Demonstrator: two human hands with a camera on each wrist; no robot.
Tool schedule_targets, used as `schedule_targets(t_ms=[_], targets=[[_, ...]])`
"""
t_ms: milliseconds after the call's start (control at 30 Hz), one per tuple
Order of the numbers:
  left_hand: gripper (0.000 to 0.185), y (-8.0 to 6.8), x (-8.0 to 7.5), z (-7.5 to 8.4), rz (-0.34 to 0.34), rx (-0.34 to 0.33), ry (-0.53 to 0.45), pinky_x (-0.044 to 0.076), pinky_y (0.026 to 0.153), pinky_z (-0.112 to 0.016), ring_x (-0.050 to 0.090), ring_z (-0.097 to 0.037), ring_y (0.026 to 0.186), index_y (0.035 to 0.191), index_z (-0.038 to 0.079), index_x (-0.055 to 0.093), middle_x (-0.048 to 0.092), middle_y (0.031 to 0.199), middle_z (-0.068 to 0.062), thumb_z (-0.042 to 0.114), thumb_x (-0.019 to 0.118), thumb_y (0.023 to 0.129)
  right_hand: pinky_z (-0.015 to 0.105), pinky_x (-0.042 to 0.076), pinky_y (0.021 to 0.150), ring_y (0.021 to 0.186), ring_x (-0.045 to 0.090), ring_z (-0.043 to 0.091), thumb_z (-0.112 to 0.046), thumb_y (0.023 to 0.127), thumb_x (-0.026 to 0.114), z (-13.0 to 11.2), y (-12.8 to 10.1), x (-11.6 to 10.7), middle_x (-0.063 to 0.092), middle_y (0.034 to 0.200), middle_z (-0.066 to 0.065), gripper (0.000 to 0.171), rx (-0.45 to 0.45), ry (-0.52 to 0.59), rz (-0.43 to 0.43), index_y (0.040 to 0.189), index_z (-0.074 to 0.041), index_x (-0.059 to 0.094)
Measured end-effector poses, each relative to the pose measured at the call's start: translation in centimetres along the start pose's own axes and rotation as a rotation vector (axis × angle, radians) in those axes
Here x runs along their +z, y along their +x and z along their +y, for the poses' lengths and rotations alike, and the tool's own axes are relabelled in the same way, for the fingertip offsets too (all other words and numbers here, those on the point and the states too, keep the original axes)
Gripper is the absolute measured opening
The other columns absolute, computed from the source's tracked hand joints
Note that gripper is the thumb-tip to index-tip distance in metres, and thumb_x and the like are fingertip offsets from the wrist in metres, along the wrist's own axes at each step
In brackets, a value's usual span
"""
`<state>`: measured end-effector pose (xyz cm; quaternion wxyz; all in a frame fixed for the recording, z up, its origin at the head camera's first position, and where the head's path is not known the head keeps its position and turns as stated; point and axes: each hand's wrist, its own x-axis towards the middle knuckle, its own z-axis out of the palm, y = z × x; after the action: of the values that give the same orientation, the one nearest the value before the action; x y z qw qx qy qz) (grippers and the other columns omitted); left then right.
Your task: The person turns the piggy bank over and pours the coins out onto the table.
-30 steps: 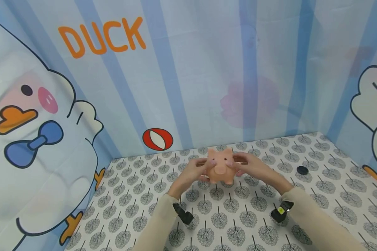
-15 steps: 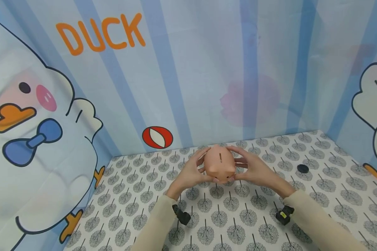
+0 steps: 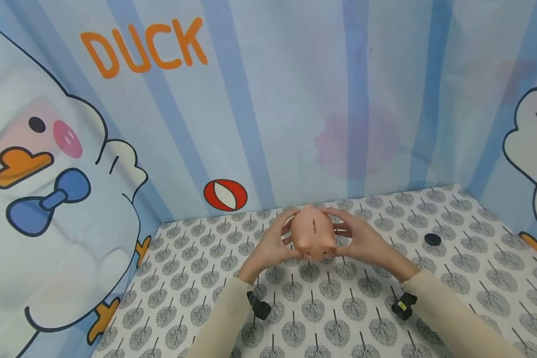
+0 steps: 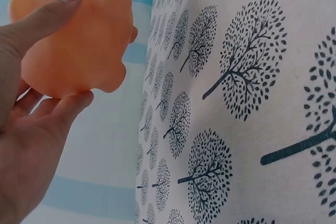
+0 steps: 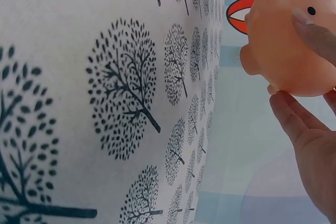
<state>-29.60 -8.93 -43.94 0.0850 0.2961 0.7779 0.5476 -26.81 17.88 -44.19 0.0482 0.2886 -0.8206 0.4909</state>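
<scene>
A pale blue striped backdrop printed with cartoon ducks and the orange word DUCK walls in the scene on three sides. Below it lies a white tabletop cloth patterned with small dark trees.

Two arms in cream sleeves reach forward from the bottom edge, each with a small black device strapped at the wrist.

The left hand and the right hand meet above the middle of the cloth, near the back wall. Between them is a peach-pink soft plastic piggy bank, held clear of the cloth. It is tipped so that its back with the dark coin slot faces up towards the head camera.

The left hand grips the pig's left flank, thumb over the top and fingers curled beneath the legs. The right hand grips the opposite flank in the same way, one finger lying beside the pig's black eye and the others cupped under the belly.

A small flat black round disc lies on the cloth to the right, well apart from the right hand.
</scene>
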Motion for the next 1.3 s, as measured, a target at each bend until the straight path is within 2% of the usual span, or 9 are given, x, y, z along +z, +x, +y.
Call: schedule_targets(t_ms=[100,367,533,633,767,933,1033,1167,1300], targets=[[0.111,-0.1,0.0,0.0,-0.006,-0.037,-0.015,0.050,0.119,-0.034,0.037,-0.028,0.159,0.162,0.037,0.032,0.026,0.173,0.001,0.000,0.092,0.076,0.060,0.054,0.109,0.137,0.057,0.052,0.002,0.075,0.091,0.1,0.0,0.0,0.034,0.168,0.025,0.105,0.014,0.003,-0.009,0.163,-0.010,0.035],[0.110,0.0,-0.1,-0.2,0.000,-0.048,-0.029,0.050,0.120,-0.038,0.037,-0.031,0.159,0.164,0.036,0.032,0.023,0.175,0.002,0.005,0.093,0.078,0.063,0.056,0.105,0.133,0.060,0.054,-0.001,0.077,0.090,0.1,0.0,-0.3,0.037,0.166,0.027,0.104,0.023,-0.008,-0.023,0.164,-0.010,0.034],[0.099,-0.1,-0.3,-0.3,0.013,-0.095,-0.048,0.055,0.115,-0.042,0.043,-0.034,0.154,0.162,0.036,0.038,0.033,0.172,0.005,0.024,0.093,0.081,0.064,0.059,0.101,0.126,0.067,0.047,-0.024,0.083,0.091,0.0,-0.2,-0.8,0.049,0.159,0.024,0.098,0.099,-0.032,-0.031,0.164,-0.019,0.036],[0.086,-0.1,-0.4,-0.4,0.016,-0.114,-0.073,0.058,0.111,-0.042,0.053,-0.035,0.148,0.160,0.031,0.044,0.044,0.167,0.000,0.031,0.089,0.086,0.057,0.062,0.099,0.120,0.071,0.037,-0.035,0.089,0.085,0.1,-0.3,-1.0,0.058,0.151,0.022,0.090,0.159,-0.037,-0.029,0.163,-0.018,0.038],[0.071,0.2,-0.2,-0.4,0.036,-0.159,-0.110,0.064,0.100,-0.043,0.064,-0.032,0.135,0.156,0.019,0.051,0.057,0.155,-0.010,0.041,0.079,0.095,0.047,0.063,0.095,0.113,0.073,0.030,-0.042,0.097,0.074,0.0,-0.1,-1.1,0.063,0.146,0.020,0.074,0.220,-0.058,-0.015,0.159,-0.013,0.045],[0.066,0.8,0.3,-0.3,0.054,-0.228,-0.099,0.068,0.089,-0.042,0.076,-0.026,0.107,0.147,0.006,0.060,0.071,0.135,-0.016,0.055,0.065,0.101,0.049,0.062,0.101,0.125,0.068,0.038,-0.045,0.105,0.061,-0.1,0.3,-0.9,0.061,0.149,0.020,0.062,0.249,-0.051,-0.015,0.152,-0.006,0.053],[0.070,1.0,0.5,-0.1,0.061,-0.281,-0.040,0.066,0.096,-0.044,0.080,-0.023,0.085,0.132,0.004,0.070,0.079,0.113,-0.016,0.066,0.055,0.102,0.043,0.065,0.096,0.115,0.073,0.034,-0.047,0.108,0.055,-0.1,0.5,-0.8,0.068,0.138,0.023,0.060,0.288,-0.005,-0.037,0.147,0.000,0.057],[0.080,1.1,0.8,0.1,0.075,-0.337,0.030,0.059,0.105,-0.049,0.077,-0.019,0.066,0.112,0.006,0.078,0.080,0.086,-0.013,0.079,0.046,0.098,0.036,0.067,0.085,0.094,0.077,0.022,-0.052,0.109,0.051,-0.4,0.8,-0.7,0.073,0.125,0.024,0.065,0.365,0.041,-0.068,0.141,0.004,0.060],[0.083,1.0,1.0,0.2,0.078,-0.364,0.004,0.060,0.103,-0.047,0.072,-0.016,0.058,0.105,0.006,0.078,0.077,0.078,-0.012,0.081,0.045,0.096,0.036,0.067,0.085,0.092,0.077,0.020,-0.057,0.109,0.047,-0.5,0.9,-0.6,0.072,0.128,0.024,0.070,0.413,0.065,-0.089,0.142,0.004,0.061]])
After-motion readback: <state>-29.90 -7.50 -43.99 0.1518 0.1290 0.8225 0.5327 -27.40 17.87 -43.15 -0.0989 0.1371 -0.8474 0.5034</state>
